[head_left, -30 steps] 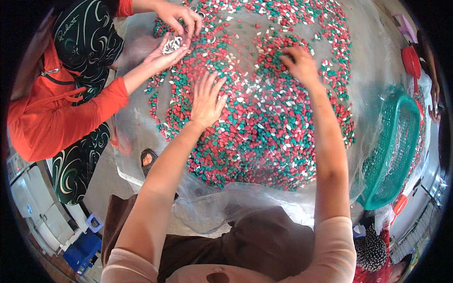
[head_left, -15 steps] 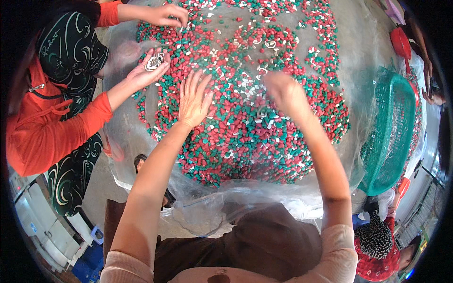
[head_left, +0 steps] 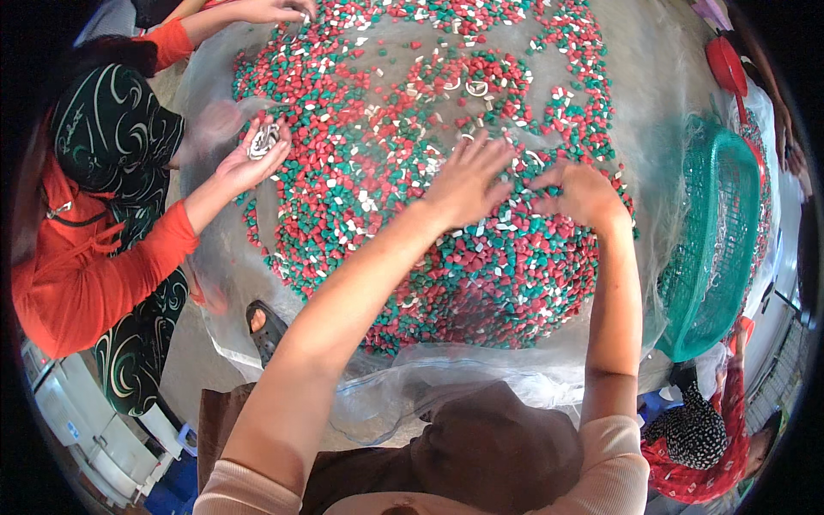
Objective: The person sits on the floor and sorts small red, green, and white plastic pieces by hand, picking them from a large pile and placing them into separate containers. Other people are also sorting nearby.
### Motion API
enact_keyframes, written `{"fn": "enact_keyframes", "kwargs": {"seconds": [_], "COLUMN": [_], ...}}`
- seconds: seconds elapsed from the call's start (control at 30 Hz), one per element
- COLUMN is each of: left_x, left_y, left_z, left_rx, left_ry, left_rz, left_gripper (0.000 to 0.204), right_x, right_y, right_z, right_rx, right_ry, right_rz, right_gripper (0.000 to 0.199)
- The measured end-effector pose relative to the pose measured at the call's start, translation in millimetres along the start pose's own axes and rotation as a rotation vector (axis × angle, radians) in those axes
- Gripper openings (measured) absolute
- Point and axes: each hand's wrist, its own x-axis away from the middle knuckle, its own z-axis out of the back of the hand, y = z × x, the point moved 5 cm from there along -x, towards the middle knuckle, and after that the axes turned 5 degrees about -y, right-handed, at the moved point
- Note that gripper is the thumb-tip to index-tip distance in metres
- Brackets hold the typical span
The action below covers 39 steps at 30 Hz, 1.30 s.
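Note:
A wide heap of small red, green and white plastic pieces [head_left: 369, 197] lies spread on a clear plastic sheet [head_left: 403, 386]. My left hand [head_left: 468, 176] rests flat on the heap, fingers spread. My right hand [head_left: 579, 193] lies beside it on the pieces, fingers curled down among them; whether it grips any is hidden. To the left, a co-worker in an orange top holds several white pieces in a cupped hand [head_left: 253, 159]. That person's other hand [head_left: 275, 10] reaches over the heap's far edge.
A green mesh basket [head_left: 717, 240] stands on its side at the right of the sheet. A red scoop [head_left: 728, 64] lies at the far right. A dark sandal [head_left: 262, 326] sits by the sheet's near left edge. Another person crouches at lower right.
Both my hands have slid right and toward each other across the heap; they now lie side by side. The co-worker's cupped hand stays near the heap's left edge.

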Motion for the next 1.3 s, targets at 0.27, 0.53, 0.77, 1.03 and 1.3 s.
{"fn": "enact_keyframes", "kwargs": {"seconds": [0.27, 0.53, 0.77, 1.03, 1.3], "left_x": [36, -15, -32, 1, 38], "left_y": [53, -23, -36, -69, -83], "left_z": [-3, 23, 16, 42, 47], "left_rx": [0.320, -0.282, -0.180, 1.052, 2.036], "left_ry": [-0.301, 0.094, -0.267, 0.168, 0.124], "left_rz": [-0.167, 0.151, 0.448, 0.618, 0.618], "left_gripper": [0.029, 0.031, 0.027, 0.018, 0.035], "right_x": [-39, -21, -12, -29, -77], "right_y": [11, 13, 40, -20, -38], "right_z": [-8, -9, -9, 14, -20], "right_rx": [0.168, -0.299, -0.760, -0.798, 0.252], "right_ry": [0.390, 0.414, 0.453, 0.310, 0.374], "right_rz": [-0.104, -0.017, -0.045, 0.222, -0.006], "right_gripper": [0.029, 0.035, 0.042, 0.024, 0.045]}}
